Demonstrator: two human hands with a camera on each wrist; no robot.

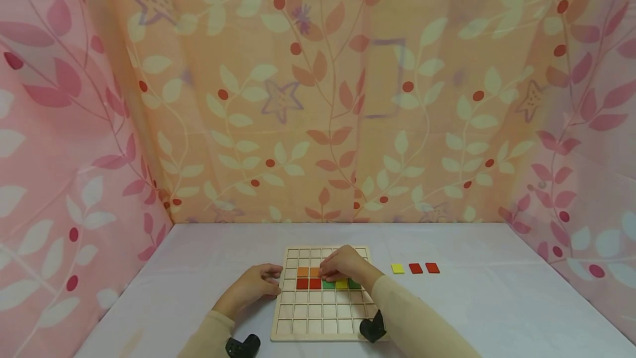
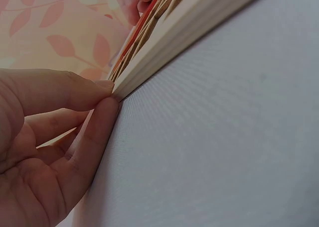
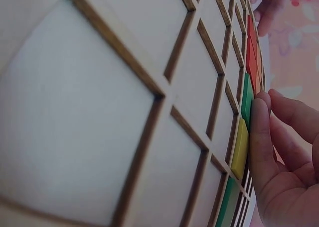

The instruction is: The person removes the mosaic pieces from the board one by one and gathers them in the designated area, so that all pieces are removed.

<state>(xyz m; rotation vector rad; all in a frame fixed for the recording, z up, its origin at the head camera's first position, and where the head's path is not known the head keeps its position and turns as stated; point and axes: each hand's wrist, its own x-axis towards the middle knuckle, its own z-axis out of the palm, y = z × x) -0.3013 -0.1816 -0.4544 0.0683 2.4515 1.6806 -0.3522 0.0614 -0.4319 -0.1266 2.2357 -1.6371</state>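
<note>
Wooden grid board [image 1: 300,311] lay on the white tabletop [image 1: 159,286], a green tile [image 1: 328,285] near its middle. From that tile, two red tiles [image 1: 302,284] ran toward 9 o'clock, and a yellow tile [image 1: 342,285] and second green tile [image 1: 355,285] toward 3. Two orange tiles [image 1: 302,272] sat between 10 and 11 o'clock. Right hand [image 1: 348,264] reached over the board toward 12 o'clock, thumb and finger tips together beside the tiles; whether they held one, I could not tell. At 9 o'clock, left hand [image 1: 250,287] touched the board's side edge, its thumb and fingers apart. Off the board at 2 o'clock lay a loose yellow tile [image 1: 397,268] and two loose red tiles [image 1: 415,268]. Leafy patterned cloth [image 1: 323,142] hung beyond, at 12 o'clock.
</note>
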